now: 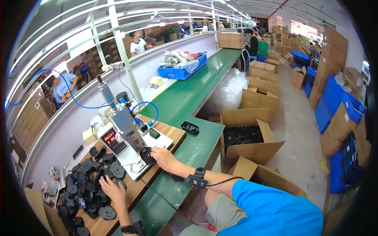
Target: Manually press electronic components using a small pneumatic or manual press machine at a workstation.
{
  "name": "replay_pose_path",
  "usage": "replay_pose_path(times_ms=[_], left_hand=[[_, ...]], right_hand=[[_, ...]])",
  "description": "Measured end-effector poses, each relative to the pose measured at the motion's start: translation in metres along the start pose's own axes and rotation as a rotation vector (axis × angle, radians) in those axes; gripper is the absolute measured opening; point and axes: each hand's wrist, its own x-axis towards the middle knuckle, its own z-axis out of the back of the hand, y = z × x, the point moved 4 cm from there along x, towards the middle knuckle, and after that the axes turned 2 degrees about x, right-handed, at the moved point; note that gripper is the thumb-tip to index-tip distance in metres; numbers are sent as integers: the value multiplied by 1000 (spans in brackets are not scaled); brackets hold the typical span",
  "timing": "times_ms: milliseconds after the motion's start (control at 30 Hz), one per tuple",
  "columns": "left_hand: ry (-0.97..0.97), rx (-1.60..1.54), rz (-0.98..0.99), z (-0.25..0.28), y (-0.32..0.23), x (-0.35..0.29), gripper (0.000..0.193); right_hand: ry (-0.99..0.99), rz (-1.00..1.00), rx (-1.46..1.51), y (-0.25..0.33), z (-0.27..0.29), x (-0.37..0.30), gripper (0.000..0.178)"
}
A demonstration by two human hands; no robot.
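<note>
My left hand (113, 191) is open, fingers spread, at the near right side of a heap of black plastic parts (82, 179), many of them flat and rounded with small holes. My right hand (164, 159) grips the edge of one black plastic part (147, 156), which sits under the head of a small bench press (123, 118). The press has an upright metal cylinder and blue air hoses. It stands on a white base plate (136, 167), beside a digital counter box (113, 138) with lit red digits.
A green conveyor belt (197, 92) runs away, carrying a blue crate (183, 67) and a cardboard box (231, 40). A black tray-like piece (189, 127) lies on the green table. Open cartons (252, 151) with black parts stand at right. Other people work farther off.
</note>
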Motion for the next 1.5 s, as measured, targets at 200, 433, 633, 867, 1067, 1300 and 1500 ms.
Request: replay_pose_path(times_ms=[200,433,633,867,1067,1300,1500], left_hand=[[344,-4,29,-6,28,5,93],[205,-365,107,41,-8,4,77],[6,-441,35,69,-30,-13,58],[305,-542,20,73,-45,-39,32],[218,-537,-155,108,-115,-16,47],[116,-344,-490,62,-165,-21,54],[99,-221,-555,30,-191,-14,53]], right_hand=[[16,-31,12,-3,-1,1,8],[23,-42,44,-6,-1,0,7],[28,-61,74,-7,-4,-1,8],[-16,-62,108,-7,-5,-1,8],[-54,-136,244,-27,8,3,25],[-86,-180,333,-41,54,-78,35],[-10,-148,279,-43,38,-105,38]])
